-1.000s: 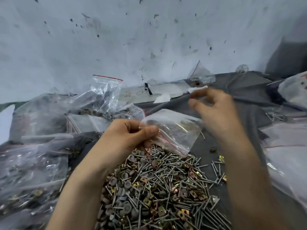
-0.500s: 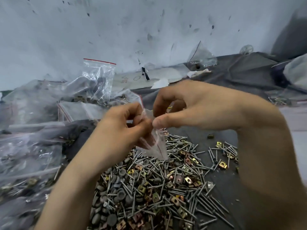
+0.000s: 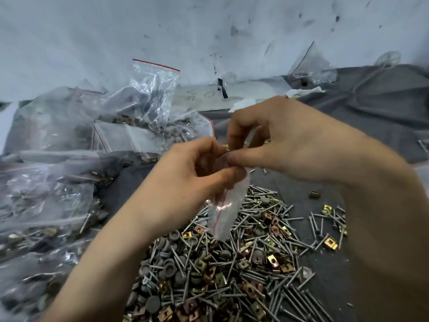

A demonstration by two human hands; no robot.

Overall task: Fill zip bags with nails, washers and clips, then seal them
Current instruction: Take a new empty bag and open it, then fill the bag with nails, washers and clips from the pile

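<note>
Left grip [image 3: 192, 177] and right grip [image 3: 290, 145] pinch zip bag [image 3: 228, 210] top, bag dangling beneath

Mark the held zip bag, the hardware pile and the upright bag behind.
zip bag [image 3: 228, 212], head view, its clear hanging lower half.
hardware pile [image 3: 232, 270], head view, middle of the heap.
upright bag [image 3: 152, 89], head view, crinkled front below red strip.

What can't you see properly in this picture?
Head view.
Hidden: upper part of the small zip bag, behind the left hand and right hand; open or sealed unknown.
Blurred: filled bags at left, contents uncountable.
Too small: writing on the sheet by the wall.
Cut off by bottom edge: pile of nails, washers and clips.
</note>
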